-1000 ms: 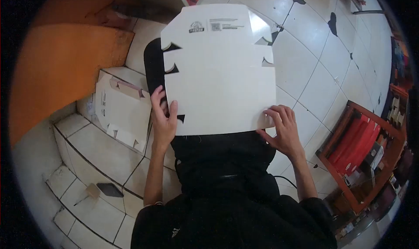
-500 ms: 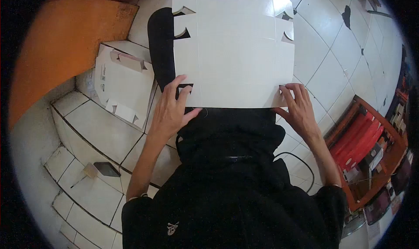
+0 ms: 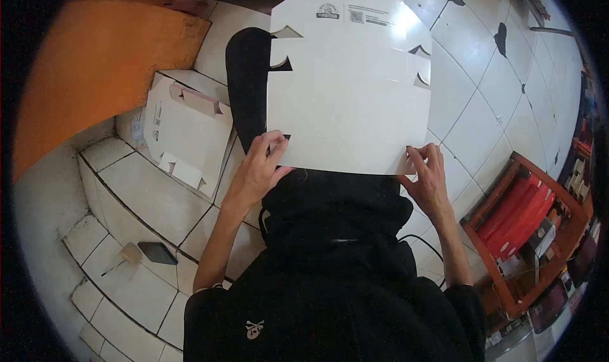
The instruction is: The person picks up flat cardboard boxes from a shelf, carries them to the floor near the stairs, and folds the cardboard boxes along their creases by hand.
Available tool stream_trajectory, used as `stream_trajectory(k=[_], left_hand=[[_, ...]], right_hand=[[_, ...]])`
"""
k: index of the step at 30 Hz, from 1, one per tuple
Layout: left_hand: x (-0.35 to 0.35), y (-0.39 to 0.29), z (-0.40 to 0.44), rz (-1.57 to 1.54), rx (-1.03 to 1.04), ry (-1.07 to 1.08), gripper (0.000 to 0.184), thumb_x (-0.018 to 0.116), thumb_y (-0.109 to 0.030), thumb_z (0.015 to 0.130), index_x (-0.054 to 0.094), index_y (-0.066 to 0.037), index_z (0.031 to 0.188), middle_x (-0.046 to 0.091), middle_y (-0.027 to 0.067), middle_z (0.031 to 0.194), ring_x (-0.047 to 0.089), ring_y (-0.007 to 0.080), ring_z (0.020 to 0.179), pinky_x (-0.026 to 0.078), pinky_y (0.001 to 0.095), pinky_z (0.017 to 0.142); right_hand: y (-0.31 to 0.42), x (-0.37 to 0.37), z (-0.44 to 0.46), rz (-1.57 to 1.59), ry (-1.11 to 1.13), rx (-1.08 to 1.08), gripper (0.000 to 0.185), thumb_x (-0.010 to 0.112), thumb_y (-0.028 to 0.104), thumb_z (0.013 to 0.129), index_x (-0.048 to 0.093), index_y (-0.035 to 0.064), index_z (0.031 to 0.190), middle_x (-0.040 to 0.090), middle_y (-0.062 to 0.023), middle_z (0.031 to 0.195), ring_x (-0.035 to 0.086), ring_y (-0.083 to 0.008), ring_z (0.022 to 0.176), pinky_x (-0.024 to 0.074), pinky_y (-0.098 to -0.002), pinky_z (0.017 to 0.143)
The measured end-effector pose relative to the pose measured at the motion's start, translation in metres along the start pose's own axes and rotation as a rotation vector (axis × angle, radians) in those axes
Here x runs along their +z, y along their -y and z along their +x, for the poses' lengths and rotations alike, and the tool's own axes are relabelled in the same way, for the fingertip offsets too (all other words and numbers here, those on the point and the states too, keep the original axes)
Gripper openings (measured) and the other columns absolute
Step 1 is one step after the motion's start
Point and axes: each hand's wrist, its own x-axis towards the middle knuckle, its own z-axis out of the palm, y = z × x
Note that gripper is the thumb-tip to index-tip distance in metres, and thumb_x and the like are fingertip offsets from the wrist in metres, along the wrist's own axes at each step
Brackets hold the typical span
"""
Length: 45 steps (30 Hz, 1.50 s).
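Note:
A flat white cardboard box blank (image 3: 349, 108) lies over my lap, with printed text and a code near its far end and notches cut along both sides. My left hand (image 3: 259, 168) grips its near left corner, fingers on top by a slot and thumb at the near edge. At the near right corner, my right hand (image 3: 429, 177) pinches the cardboard between thumb and fingers. The near edge looks slightly bowed between the two hands. Parts of both thumbs are hidden under the sheet.
More white box blanks (image 3: 190, 134) lie on the tiled step at left. Lower left are a dark phone-like object (image 3: 158, 253) and a small tan piece (image 3: 131, 253). A wooden-framed rack (image 3: 472, 232) with a red bundle (image 3: 517, 216) stands at right. An orange surface (image 3: 108, 64) fills the upper left.
In view, the box blank and both hands sit slightly lower, and the surroundings have shifted a little too. More of the sheet's printed far end shows. Both hands keep their grip.

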Motion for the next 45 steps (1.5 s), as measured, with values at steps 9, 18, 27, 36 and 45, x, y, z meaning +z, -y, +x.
stream_trajectory(k=[9,18,27,36,45], left_hand=[[-0.002,-0.013,0.008,0.003,-0.038,0.029,0.061,0.082,-0.014,0.064,0.052,0.002,0.115,0.042,0.0119,0.118,0.049,0.0281,0.106,0.049,0.0367,0.085],[0.013,-0.019,0.006,0.083,-0.080,-0.100,0.071,0.086,-0.018,0.056,0.049,0.001,0.114,0.039,0.0132,0.116,0.043,0.0306,0.109,0.043,0.0412,0.092],[0.031,-0.035,0.001,0.402,0.074,-0.465,0.073,0.084,-0.019,0.058,0.049,-0.010,0.121,0.041,0.0097,0.119,0.044,0.0251,0.113,0.032,0.0399,0.098],[0.024,-0.047,0.025,0.622,0.243,-0.291,0.025,0.062,-0.003,0.078,0.060,-0.001,0.104,0.061,0.0085,0.102,0.059,0.0190,0.104,0.050,0.0311,0.087],[0.017,-0.046,0.037,0.692,0.412,-0.086,0.023,0.061,-0.002,0.081,0.060,0.007,0.102,0.063,0.0190,0.100,0.063,0.0266,0.099,0.053,0.0301,0.085]], right_hand=[[0.001,0.015,-0.011,-0.129,-0.116,-0.031,0.066,0.084,0.012,0.054,0.052,0.0024,0.111,0.047,-0.0135,0.101,0.048,-0.0298,0.095,0.0432,-0.0441,0.080],[0.009,0.029,-0.020,-0.249,-0.387,-0.100,0.068,0.081,0.014,0.059,0.051,0.0049,0.119,0.047,-0.0144,0.115,0.046,-0.0329,0.111,0.0361,-0.0460,0.098],[0.017,0.022,-0.006,-0.273,-0.085,-0.289,0.048,0.053,0.005,0.084,0.046,0.0002,0.131,0.053,-0.0163,0.124,0.051,-0.0302,0.118,0.0421,-0.0431,0.098],[0.019,0.017,-0.004,-0.386,-0.096,-0.389,0.046,0.055,0.002,0.081,0.047,-0.0068,0.126,0.053,-0.0215,0.122,0.053,-0.0346,0.114,0.0459,-0.0423,0.095],[0.015,0.008,0.001,-0.427,-0.037,-0.432,0.045,0.056,0.004,0.081,0.049,-0.0077,0.124,0.053,-0.0220,0.122,0.052,-0.0344,0.115,0.0452,-0.0431,0.096]])
